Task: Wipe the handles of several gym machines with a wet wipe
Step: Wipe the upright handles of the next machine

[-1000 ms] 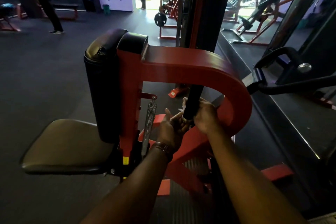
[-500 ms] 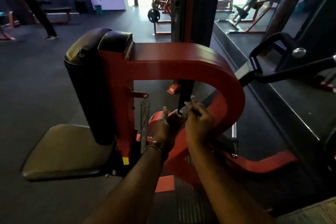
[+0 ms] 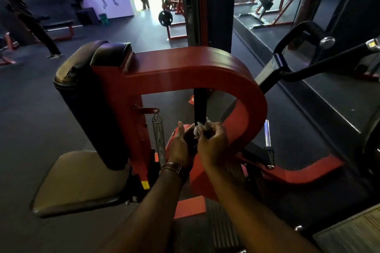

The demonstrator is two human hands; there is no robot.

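1. While I watch through the head camera, both hands meet low at the bottom end of the black handle, which hangs upright inside the curved red frame of the machine.
2. My right hand has its fingers curled around the white wet wipe, which is bunched against the handle's lower end; bits of white show above and beside the knuckles.
3. My left hand sits just beside it, thumb raised, fingers cupped toward the wipe and handle; I cannot tell whether they actually clamp anything.
4. A bracelet circles the left wrist.
5. A coiled metal spring hangs upright just left of the hands, hooked to the red post.
6. Left of that stand the black back pad and the tan seat.
7. A black curved bar reaches in from the right.
8. Farther back, a person stands on the dark floor.
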